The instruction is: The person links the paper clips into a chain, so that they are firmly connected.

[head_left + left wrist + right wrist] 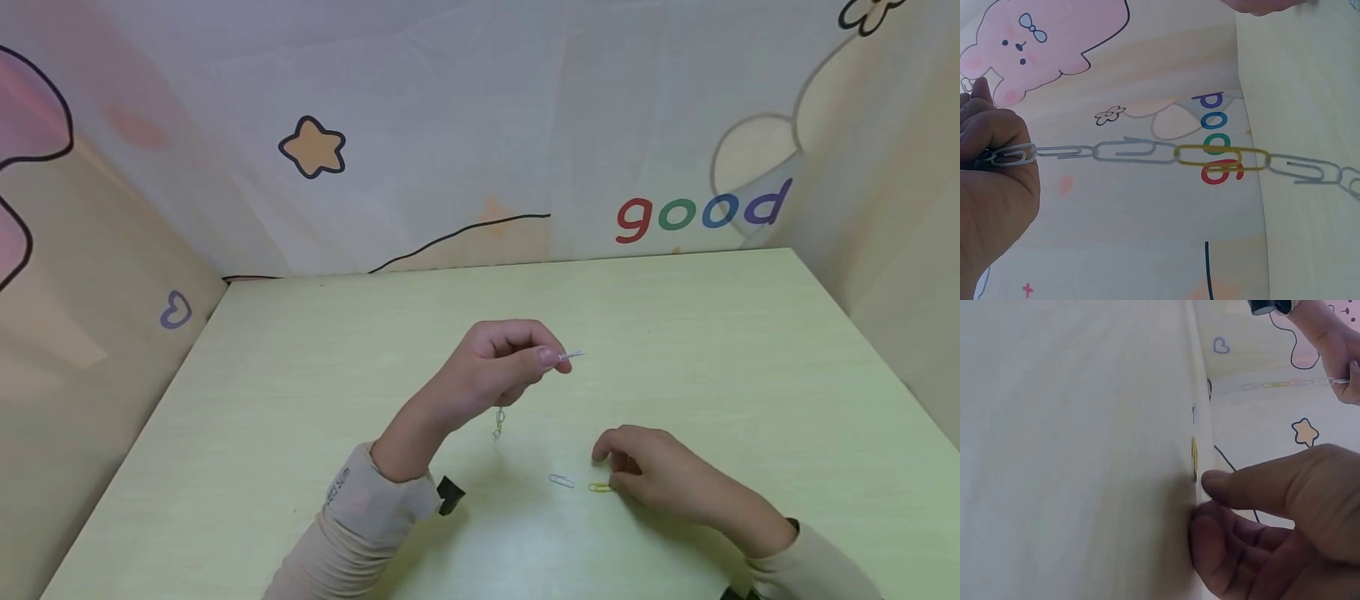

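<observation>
My left hand is raised above the table and pinches a white paper clip between thumb and forefinger. A chain of linked paper clips, white with one yellow link, hangs below this hand; part of it is hidden in the palm. Low over the table, my right hand has its fingers loosely bent, thumb and forefinger apart. Beside its thumb lies a loose yellow paper clip, which in the right wrist view sits just beyond the thumb tip. Left of it lies a loose white paper clip.
The pale green table runs back to a printed cloth backdrop with a star and the word "good". More cloth closes off the left and right sides.
</observation>
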Demonstrator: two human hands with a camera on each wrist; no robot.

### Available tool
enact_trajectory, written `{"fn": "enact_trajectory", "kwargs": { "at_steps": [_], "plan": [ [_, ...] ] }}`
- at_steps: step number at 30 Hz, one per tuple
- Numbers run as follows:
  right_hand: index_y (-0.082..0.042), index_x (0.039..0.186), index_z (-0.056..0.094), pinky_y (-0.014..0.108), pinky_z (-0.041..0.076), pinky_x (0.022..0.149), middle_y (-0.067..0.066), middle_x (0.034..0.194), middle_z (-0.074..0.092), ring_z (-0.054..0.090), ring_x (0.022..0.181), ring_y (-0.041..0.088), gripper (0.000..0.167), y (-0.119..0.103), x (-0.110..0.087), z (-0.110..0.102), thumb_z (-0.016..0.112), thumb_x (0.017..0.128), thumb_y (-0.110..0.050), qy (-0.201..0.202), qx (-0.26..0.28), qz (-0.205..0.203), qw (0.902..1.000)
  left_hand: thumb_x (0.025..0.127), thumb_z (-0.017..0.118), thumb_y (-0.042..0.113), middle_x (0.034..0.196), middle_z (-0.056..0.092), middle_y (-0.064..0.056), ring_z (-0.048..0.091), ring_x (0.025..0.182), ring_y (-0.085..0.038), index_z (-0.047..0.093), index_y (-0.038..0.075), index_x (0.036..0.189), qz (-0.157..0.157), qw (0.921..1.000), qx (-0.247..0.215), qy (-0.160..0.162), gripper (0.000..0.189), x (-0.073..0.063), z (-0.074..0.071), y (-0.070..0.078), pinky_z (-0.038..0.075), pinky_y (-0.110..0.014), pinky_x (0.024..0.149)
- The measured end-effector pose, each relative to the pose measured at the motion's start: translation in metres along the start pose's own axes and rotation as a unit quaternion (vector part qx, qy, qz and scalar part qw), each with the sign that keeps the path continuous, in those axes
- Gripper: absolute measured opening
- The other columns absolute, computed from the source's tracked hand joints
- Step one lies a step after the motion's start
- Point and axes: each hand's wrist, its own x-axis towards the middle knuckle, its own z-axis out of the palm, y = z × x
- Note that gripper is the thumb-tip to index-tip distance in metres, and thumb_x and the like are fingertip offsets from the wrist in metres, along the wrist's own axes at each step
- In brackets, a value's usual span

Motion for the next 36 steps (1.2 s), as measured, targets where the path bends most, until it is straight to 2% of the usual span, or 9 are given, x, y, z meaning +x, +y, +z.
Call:
{"fn": "enact_trajectory", "kwargs": {
  "at_steps": [4,8,11,14,18,24,29,36],
  "plan": [
    [-0.017,0.106,0.066,0.027,0.046,0.071,-0.013,0.083,0.050,0.048,0.075,0.004,0.032,0.000,-0.001,0.003,0.064,0.087,0.008,0.005,-0.038,-0.038,0.9985,0.100,0.054,0.011,0.056,0.033,0.000,0.023,0.046,-0.014,0.065,-0.009,0.100,-0.003,1.0000,0.006,0.001,0.022,0.000,0.000,-0.001,0.021,-0.025,0.045],
    [-0.021,0.101,0.067,0.022,0.043,0.064,-0.015,0.081,0.043,0.041,0.067,0.002,0.038,-0.002,-0.003,0.008,0.057,0.086,0.013,0.030,-0.092,-0.092,0.9911,0.100,0.055,0.010,0.056,0.032,0.000,0.022,0.046,-0.014,0.065,-0.009,0.100,-0.010,0.9999,0.007,0.004,0.021,-0.001,-0.001,-0.002,0.020,-0.025,0.045],
    [-0.021,0.096,0.065,0.020,0.040,0.059,-0.014,0.081,0.040,0.038,0.064,0.002,0.037,-0.003,-0.004,0.012,0.057,0.086,0.014,0.048,-0.124,-0.104,0.9856,0.100,0.055,0.010,0.055,0.030,0.001,0.021,0.047,-0.013,0.064,-0.009,0.101,-0.013,0.9999,0.007,0.004,0.022,-0.001,-0.001,-0.002,0.019,-0.025,0.045],
    [-0.018,0.094,0.063,0.021,0.041,0.058,-0.012,0.081,0.041,0.039,0.063,0.003,0.031,-0.006,-0.003,0.013,0.060,0.087,0.011,0.057,-0.145,-0.079,0.9846,0.099,0.055,0.010,0.054,0.030,0.001,0.021,0.047,-0.013,0.064,-0.010,0.101,-0.014,0.9999,0.005,0.004,0.022,-0.001,-0.001,-0.003,0.019,-0.025,0.045],
    [-0.016,0.094,0.061,0.026,0.046,0.063,-0.011,0.081,0.048,0.044,0.067,0.005,0.022,-0.010,0.002,0.013,0.063,0.089,0.006,0.054,-0.154,-0.023,0.9863,0.099,0.055,0.009,0.054,0.032,0.001,0.021,0.047,-0.013,0.063,-0.011,0.101,-0.016,0.9999,0.001,0.005,0.022,-0.002,-0.001,-0.004,0.020,-0.024,0.045],
    [-0.013,0.095,0.061,0.032,0.050,0.070,-0.008,0.081,0.055,0.052,0.074,0.009,0.014,-0.012,0.009,0.010,0.059,0.093,0.001,0.028,-0.111,0.049,0.9922,0.099,0.055,0.009,0.054,0.032,0.001,0.022,0.047,-0.013,0.062,-0.012,0.102,-0.011,0.9999,-0.001,0.002,0.022,-0.001,0.000,-0.004,0.020,-0.024,0.045],
    [-0.010,0.097,0.057,0.031,0.047,0.066,-0.006,0.079,0.055,0.050,0.071,0.011,0.011,-0.010,0.010,0.007,0.061,0.094,-0.001,0.006,-0.091,0.068,0.9935,0.099,0.055,0.009,0.054,0.031,0.001,0.021,0.047,-0.013,0.063,-0.011,0.102,-0.007,1.0000,0.000,-0.002,0.022,0.000,0.000,-0.004,0.019,-0.025,0.045],
    [-0.013,0.094,0.054,0.029,0.042,0.061,-0.005,0.075,0.053,0.047,0.067,0.011,0.014,-0.005,0.011,0.001,0.064,0.096,-0.005,-0.027,-0.051,0.087,0.9946,0.099,0.055,0.009,0.054,0.031,0.001,0.022,0.047,-0.013,0.063,-0.011,0.101,-0.010,0.9999,0.000,-0.003,0.021,0.001,0.001,-0.005,0.020,-0.025,0.045]
  ]
}}
